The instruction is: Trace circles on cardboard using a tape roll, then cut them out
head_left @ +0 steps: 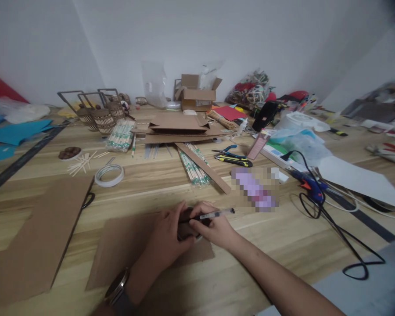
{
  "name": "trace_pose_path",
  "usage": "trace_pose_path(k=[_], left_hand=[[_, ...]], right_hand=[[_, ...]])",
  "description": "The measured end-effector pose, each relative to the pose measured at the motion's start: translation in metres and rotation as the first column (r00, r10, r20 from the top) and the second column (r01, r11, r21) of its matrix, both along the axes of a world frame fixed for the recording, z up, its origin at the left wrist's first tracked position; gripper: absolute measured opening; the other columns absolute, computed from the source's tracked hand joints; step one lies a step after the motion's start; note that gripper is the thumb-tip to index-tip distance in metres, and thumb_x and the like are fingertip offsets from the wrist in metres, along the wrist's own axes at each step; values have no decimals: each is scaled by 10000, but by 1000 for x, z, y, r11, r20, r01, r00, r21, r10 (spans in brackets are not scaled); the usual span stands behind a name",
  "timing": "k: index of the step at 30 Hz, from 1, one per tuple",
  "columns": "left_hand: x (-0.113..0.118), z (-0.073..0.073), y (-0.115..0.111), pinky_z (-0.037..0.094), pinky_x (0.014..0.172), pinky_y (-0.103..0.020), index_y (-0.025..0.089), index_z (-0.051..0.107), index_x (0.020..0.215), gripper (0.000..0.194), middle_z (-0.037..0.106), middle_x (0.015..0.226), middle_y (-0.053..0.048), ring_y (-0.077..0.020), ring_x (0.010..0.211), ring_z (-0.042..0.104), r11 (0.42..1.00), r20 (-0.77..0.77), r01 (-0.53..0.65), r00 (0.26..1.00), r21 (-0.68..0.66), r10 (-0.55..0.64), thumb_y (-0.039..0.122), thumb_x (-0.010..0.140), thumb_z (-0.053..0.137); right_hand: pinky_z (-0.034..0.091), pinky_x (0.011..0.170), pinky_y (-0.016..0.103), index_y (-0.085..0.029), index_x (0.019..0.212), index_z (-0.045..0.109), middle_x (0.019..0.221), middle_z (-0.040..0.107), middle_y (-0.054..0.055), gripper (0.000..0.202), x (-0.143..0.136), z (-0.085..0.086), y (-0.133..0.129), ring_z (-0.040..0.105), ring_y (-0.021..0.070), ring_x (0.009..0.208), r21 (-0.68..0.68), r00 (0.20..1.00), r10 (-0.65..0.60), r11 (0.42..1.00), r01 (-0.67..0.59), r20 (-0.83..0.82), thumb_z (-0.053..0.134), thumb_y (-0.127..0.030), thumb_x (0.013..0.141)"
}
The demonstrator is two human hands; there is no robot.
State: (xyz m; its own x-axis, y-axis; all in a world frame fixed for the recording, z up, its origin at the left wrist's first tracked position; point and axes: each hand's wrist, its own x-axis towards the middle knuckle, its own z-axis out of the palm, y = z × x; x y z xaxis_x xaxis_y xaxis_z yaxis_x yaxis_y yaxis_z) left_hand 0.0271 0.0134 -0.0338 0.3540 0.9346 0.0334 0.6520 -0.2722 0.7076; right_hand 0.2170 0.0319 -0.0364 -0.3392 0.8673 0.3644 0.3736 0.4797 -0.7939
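Note:
My right hand (217,228) pinches a pen (213,214) with a clear barrel and dark end, held nearly level. My left hand (166,237) curves its thumb and fingers round the edge of a round brown thing with a pale rim (186,230). The hands partly cover it, so I cannot tell just what it is. Both hands are over a flat piece of cardboard (118,245) on the wooden table. The pen's tip is hidden by the fingers.
Another cardboard sheet (42,232) lies at left, near a white tape roll (109,175). Bundled wrapped sticks (194,164), a utility knife (233,161) and pliers (230,152) lie ahead. A blue glue gun (312,188) with a looping black cable sits at right.

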Motion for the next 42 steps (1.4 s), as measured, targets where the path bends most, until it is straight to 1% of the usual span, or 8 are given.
trace_pose_path(k=[10,18,22,26,30,34,38,42], left_hand=[[1,1,1,479,1032,-551,199,451,1483,824,679,1352,-132,-372,1193,594,1000,-23,-9,1000,15,10,226,710,737],[1,0,1,453,1069,-554,187,445,1481,826,645,1402,-141,-365,1233,573,1000,-12,-5,1000,9,5,206,707,734],[0,-1,1,447,1061,-572,175,432,1489,824,659,1383,-144,-378,1220,576,1000,-10,3,1000,-2,-3,235,722,728],[-1,1,0,421,1089,-570,154,412,1503,828,624,1432,-154,-383,1282,538,999,-13,1,1000,-41,-2,242,738,717],[0,5,-1,390,1113,-574,149,402,1510,815,598,1466,-151,-380,1316,514,998,-17,0,1000,-57,-1,234,752,692],[0,6,-1,400,1101,-571,174,418,1498,799,584,1484,-140,-383,1315,515,998,-21,-7,1000,-65,5,250,753,699],[1,3,0,398,1102,-573,142,403,1500,809,586,1481,-150,-386,1315,507,999,-16,6,1000,-49,-7,243,752,693],[1,2,0,399,1104,-578,151,408,1499,796,594,1472,-143,-384,1315,510,999,-19,-3,1000,-32,3,255,761,686]], right_hand=[[461,692,295,-220,790,612,729,637,-8,75,1,3,-1,612,182,710,-40,999,22,999,-23,-24,654,-200,849],[449,774,337,-225,818,649,787,665,15,25,-1,4,0,611,205,782,-46,999,45,998,-46,-19,670,-228,832],[462,705,307,-220,744,615,712,627,-5,90,2,6,-1,607,190,720,-75,997,61,995,-64,-36,681,-227,805],[491,619,273,-212,859,610,732,651,7,83,9,8,0,636,177,676,-108,996,16,994,-25,-84,583,-268,914],[539,739,303,-210,1036,624,875,714,48,173,21,9,4,697,194,810,-97,997,-24,995,17,-71,471,-291,1024],[526,782,313,-219,976,657,928,708,48,79,34,12,8,680,210,864,-68,998,55,996,-54,12,668,-264,912],[521,893,359,-227,1039,665,1092,706,71,328,41,16,8,662,250,1025,-77,979,171,984,-163,107,824,-182,756],[505,956,405,-229,1076,650,1176,691,94,417,42,15,10,634,275,1121,-92,951,229,973,-214,210,831,-100,723]])
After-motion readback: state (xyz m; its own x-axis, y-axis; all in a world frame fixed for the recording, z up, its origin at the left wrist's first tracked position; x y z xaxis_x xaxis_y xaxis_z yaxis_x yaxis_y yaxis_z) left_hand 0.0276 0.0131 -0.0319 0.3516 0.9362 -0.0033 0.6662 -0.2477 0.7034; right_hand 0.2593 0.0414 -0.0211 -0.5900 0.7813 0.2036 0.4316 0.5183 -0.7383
